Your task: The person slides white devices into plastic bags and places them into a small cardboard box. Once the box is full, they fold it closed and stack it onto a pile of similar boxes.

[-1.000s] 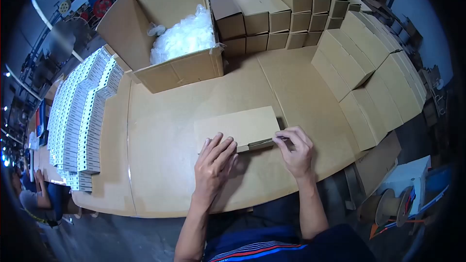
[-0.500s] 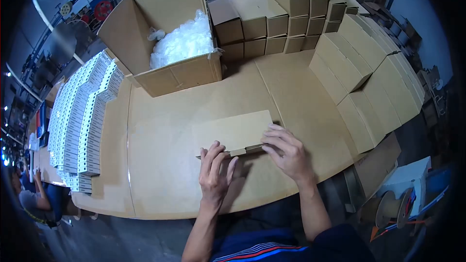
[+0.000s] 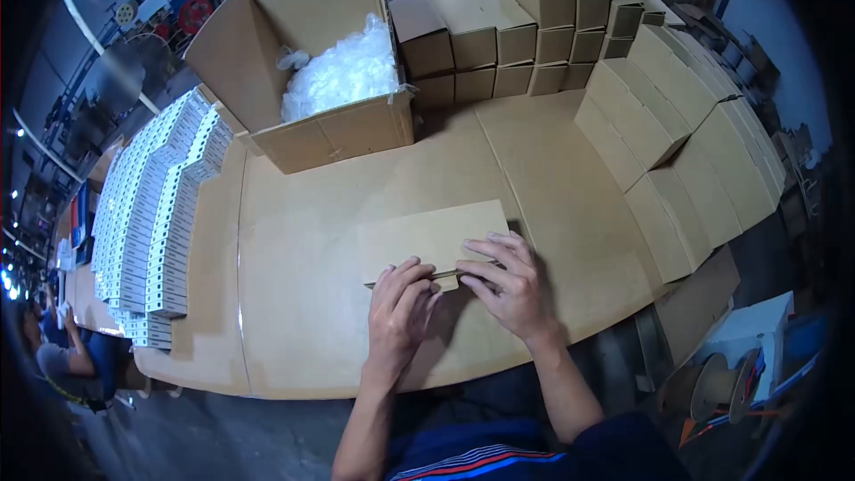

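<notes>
A flat brown cardboard box point(image 3: 436, 230) lies in front of me on the cardboard-covered table point(image 3: 312, 338). Along its near edge, my left hand point(image 3: 398, 310) grips the left part, fingertips on the top and thumb below. My right hand point(image 3: 506, 283) pinches the same edge right of the middle, its fingers bent over the top panel. Between the two hands a small flap sticks out toward me. The fingers partly hide the near edge.
Stacked white labelled boxes point(image 3: 134, 223) stand at the left. A large open carton point(image 3: 343, 138) holds clear plastic bags point(image 3: 343, 71). Brown boxes point(image 3: 557, 9) are piled at the back and more point(image 3: 704, 169) at the right. A seated person point(image 3: 76, 361) is at far left.
My right hand has moved left along the box's near edge, closer to my left hand. The flap between the hands now points more toward me.
</notes>
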The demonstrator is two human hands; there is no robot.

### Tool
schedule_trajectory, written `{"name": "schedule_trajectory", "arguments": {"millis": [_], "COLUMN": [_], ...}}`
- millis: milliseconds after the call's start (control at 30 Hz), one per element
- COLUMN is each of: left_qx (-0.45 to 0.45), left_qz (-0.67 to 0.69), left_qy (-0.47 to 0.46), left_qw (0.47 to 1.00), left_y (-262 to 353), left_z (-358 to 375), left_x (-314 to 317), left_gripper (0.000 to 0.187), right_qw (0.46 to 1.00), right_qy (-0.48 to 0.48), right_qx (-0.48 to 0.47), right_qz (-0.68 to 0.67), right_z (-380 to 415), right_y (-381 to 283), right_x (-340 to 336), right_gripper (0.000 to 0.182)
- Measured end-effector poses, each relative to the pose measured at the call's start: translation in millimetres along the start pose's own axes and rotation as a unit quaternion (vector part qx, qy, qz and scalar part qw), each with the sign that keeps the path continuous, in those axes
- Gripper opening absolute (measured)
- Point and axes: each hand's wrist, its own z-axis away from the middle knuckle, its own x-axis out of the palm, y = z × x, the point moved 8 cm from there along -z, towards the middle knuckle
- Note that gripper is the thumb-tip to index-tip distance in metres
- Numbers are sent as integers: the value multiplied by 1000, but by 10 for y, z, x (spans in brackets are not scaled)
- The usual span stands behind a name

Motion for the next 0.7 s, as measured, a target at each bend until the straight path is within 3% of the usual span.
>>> {"name": "schedule_trajectory", "arguments": {"millis": [267, 467, 567, 700], "left_qx": [26, -32, -25, -21], "left_qz": [-13, 33, -46, -27], "left_qy": [0, 8, -3, 6], "left_qw": [1000, 999, 999, 999], "left_y": [-46, -92, 47, -30], "left_z": [8, -63, -125, -96], "left_x": [39, 15, -74, -75], "left_gripper": [20, 19, 21, 20], "right_qw": [1000, 999, 999, 998], "right_qy": [-2, -25, -16, 18], "right_qx": [-23, -11, 8, 26], "right_qz": [17, -42, -50, -48], "right_z": [-49, -49, 0, 21], "right_y": [-6, -6, -21, 41], "right_x": [50, 54, 63, 114], "right_gripper": [20, 19, 18, 15]}}
